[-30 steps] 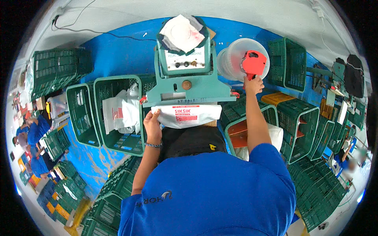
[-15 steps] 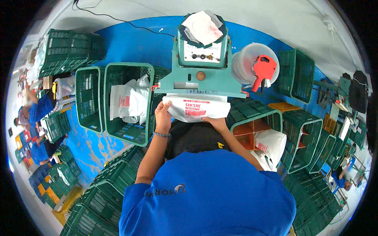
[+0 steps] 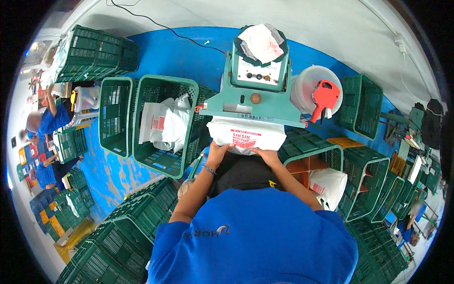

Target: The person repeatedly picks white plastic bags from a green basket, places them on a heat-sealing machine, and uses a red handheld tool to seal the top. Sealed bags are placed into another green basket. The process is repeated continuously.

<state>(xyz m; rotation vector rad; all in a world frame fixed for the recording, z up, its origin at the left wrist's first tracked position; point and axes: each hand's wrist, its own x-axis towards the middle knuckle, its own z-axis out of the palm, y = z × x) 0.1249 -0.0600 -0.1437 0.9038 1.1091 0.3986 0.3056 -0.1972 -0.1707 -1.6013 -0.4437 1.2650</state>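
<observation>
A white bag with red print (image 3: 222,130) lies flat and level in front of me. Its far edge reaches the front of a green pedal sealing machine (image 3: 227,110). My left hand (image 3: 218,154) grips the bag's near edge, left of its middle, with the thumb on top. On the same edge, my right hand (image 3: 268,156) pinches the bag a short way to the right. The fingers under the bag are hidden on both hands. A pad of folded cloths (image 3: 261,42) rests on top of the machine.
Left of the machine, a green crate (image 3: 142,158) holds white bags (image 3: 177,124). A red tape dispenser (image 3: 326,97) lies on a clear tub (image 3: 306,78) at right. Another white bag (image 3: 328,184) sits in a crate near my right arm. Co-workers (image 3: 56,116) are at far left.
My left hand has moved from the bag's left end to its near edge, closer to my right hand. The right hand has shifted slightly, and the whole view has swung a little.
</observation>
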